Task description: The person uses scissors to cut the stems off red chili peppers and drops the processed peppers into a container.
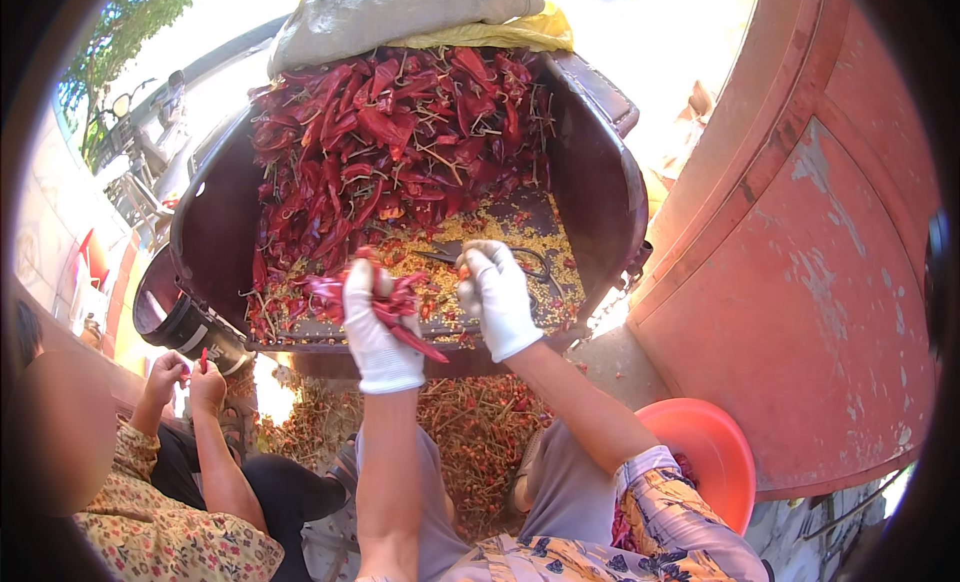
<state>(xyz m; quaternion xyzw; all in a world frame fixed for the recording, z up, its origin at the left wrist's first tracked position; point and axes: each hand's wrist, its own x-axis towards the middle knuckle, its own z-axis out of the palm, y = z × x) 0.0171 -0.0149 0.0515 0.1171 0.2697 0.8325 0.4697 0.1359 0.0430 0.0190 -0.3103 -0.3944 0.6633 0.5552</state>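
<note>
My left hand (375, 327), in a white glove, is closed round a bunch of dried red chili peppers (408, 307). Some peppers poke out on both sides of the fist. Just to its right, my right hand (492, 294), gloved too, has its fingers curled into a pinch. A small reddish bit shows at its fingertips, too small to name. Behind this hand a pair of dark scissors (540, 269) lies among yellow seeds (480, 225) in a large dark red cart bed (605, 182). A big heap of dried chili peppers (390, 147) fills the far part.
A grey and yellow sack (400, 22) lies over the heap's far end. Stems and scraps (480, 432) cover the ground between my legs. A red basin (725, 462) stands at my right, below a red metal panel (780, 322). At left sits another person (180, 522), holding a red pepper.
</note>
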